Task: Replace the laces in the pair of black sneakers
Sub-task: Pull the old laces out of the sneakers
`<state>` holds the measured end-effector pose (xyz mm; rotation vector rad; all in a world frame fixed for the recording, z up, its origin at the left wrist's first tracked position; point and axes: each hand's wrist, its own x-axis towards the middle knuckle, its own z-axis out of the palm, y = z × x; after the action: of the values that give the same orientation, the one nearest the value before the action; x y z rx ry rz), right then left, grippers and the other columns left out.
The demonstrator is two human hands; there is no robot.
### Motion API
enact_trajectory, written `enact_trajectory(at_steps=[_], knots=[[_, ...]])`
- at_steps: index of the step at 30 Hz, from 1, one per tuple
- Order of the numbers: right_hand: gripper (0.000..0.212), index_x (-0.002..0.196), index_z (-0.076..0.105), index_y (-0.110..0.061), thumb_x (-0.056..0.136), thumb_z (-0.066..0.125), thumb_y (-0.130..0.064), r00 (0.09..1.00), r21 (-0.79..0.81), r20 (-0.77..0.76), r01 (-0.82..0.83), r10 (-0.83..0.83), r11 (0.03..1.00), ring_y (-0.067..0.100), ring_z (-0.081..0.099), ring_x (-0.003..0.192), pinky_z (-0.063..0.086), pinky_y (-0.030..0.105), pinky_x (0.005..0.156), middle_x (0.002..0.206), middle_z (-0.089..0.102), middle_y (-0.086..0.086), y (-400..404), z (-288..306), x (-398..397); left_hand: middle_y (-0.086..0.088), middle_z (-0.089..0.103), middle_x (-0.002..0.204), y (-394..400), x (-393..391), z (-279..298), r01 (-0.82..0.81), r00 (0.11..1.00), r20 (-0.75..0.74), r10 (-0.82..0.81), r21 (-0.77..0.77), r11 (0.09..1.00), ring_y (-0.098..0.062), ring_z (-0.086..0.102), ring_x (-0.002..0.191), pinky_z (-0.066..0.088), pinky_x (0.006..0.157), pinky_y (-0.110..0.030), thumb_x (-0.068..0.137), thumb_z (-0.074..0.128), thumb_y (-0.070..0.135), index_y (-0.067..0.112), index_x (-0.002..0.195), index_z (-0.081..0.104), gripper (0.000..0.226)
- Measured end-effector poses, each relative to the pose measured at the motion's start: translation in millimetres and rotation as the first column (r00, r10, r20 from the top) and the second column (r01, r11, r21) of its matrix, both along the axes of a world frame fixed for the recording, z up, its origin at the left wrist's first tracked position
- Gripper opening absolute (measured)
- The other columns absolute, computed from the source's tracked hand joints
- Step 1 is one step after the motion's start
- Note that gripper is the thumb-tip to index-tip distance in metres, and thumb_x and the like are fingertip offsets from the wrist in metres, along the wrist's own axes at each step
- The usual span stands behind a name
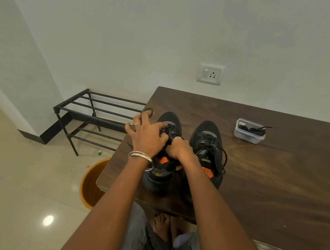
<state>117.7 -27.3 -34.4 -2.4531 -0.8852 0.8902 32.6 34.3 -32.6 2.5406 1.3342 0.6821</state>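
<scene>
Fingers (141, 121) of the left hand (146, 135) pinched a black lace (148, 110) toward ten o'clock, the right hand (178, 149) gripped the tongue of the left sneaker (163, 171) (toe at twelve), directly beneath both on the table (273, 170), the right sneaker (207, 144) beside it at three.

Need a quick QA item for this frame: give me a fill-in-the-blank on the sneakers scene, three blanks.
1. Both hands work on the ___ sneaker of the pair.
2. The clear plastic container with spare laces sits on the ___.
3. The left hand wears bangles at the ___.

Missing words: left; table; wrist
</scene>
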Motion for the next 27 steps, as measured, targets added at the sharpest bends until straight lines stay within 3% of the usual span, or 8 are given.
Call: enact_trajectory(at_steps=[3,6,9,13,16,20,23,27], knots=[[0.023,0.107,0.059,-0.005,0.096,0.053,-0.024,1.0,0.004,0.013,-0.011,0.011,1.0,0.041,0.062,0.104,0.058,0.049,0.084,0.121,0.057,0.021,-1,4,-1,0.001,0.028,0.148,-1,6,-5,0.054,0.983,-0.174,-0.055,-0.007,0.999,-0.029,0.015,0.138,0.009,0.11,-0.062,0.083,0.064,0.043,0.045,0.118,0.062,0.035],[0.027,0.115,0.058,-0.003,0.097,0.051,-0.022,0.999,-0.004,0.034,-0.021,0.021,1.0,0.041,0.062,0.105,0.058,0.041,0.078,0.123,0.057,0.021,-2,7,1,0.004,0.036,0.141,2,6,-9,0.048,0.984,-0.174,-0.04,0.038,0.998,-0.027,0.023,0.135,0.014,0.11,-0.059,0.085,0.063,0.043,0.044,0.113,0.065,0.028],[0.029,0.118,0.058,-0.002,0.098,0.05,-0.021,0.998,-0.002,0.047,-0.033,0.033,0.999,0.038,0.062,0.106,0.053,0.037,0.073,0.122,0.059,0.021,-3,9,1,0.006,0.046,0.13,2,8,-12,0.024,0.998,-0.054,-0.022,0.04,0.999,-0.022,0.035,0.126,0.022,0.107,-0.055,0.086,0.063,0.039,0.038,0.102,0.07,0.018],[0.031,0.121,0.057,-0.003,0.098,0.05,-0.024,0.999,0.01,0.049,-0.023,0.022,1.0,0.038,0.059,0.112,0.053,0.043,0.091,0.125,0.058,0.021,-3,6,-1,0.004,0.053,0.111,6,11,-22,0.021,0.975,0.221,0.005,-0.117,0.993,-0.019,0.046,0.111,0.038,0.093,-0.048,0.083,0.067,0.031,0.028,0.088,0.071,0.007],[0.029,0.121,0.057,-0.005,0.099,0.051,-0.023,0.998,0.01,0.055,-0.014,0.013,1.0,0.037,0.058,0.113,0.052,0.046,0.094,0.126,0.058,0.018,-2,5,-2,-0.004,0.059,0.1,10,12,-21,0.016,0.851,0.514,0.108,-0.23,0.973,-0.013,0.052,0.09,0.047,0.082,-0.038,0.085,0.065,0.021,0.017,0.083,0.068,0.006],[0.027,0.122,0.057,-0.005,0.098,0.051,-0.017,0.999,0.004,0.049,-0.006,0.006,1.0,0.038,0.058,0.113,0.052,0.047,0.095,0.126,0.057,0.018,0,4,-3,-0.015,0.062,0.1,18,-1,-9,-0.056,0.484,0.764,0.426,-0.459,0.887,-0.024,0.059,0.086,0.053,0.074,-0.027,0.091,0.055,0.015,0.011,0.088,0.062,0.008],[0.025,0.12,0.058,-0.005,0.097,0.052,-0.013,0.998,0.002,0.053,-0.021,0.021,1.0,0.039,0.058,0.111,0.053,0.048,0.093,0.125,0.057,0.019,2,3,-3,-0.011,0.061,0.104,17,-11,-10,-0.111,0.603,0.716,0.351,-0.36,0.926,-0.014,0.055,0.089,0.048,0.072,-0.014,0.092,0.056,0.015,0.009,0.097,0.063,0.01],[0.028,0.123,0.056,-0.005,0.097,0.054,-0.016,0.999,-0.008,0.044,-0.024,0.024,1.0,0.039,0.057,0.113,0.055,0.048,0.092,0.127,0.056,0.019,1,4,-4,-0.001,0.054,0.112,12,-10,-9,-0.017,0.859,0.502,0.098,-0.164,0.986,-0.019,0.045,0.109,0.04,0.096,-0.046,0.085,0.06,0.022,0.028,0.109,0.066,0.025]])
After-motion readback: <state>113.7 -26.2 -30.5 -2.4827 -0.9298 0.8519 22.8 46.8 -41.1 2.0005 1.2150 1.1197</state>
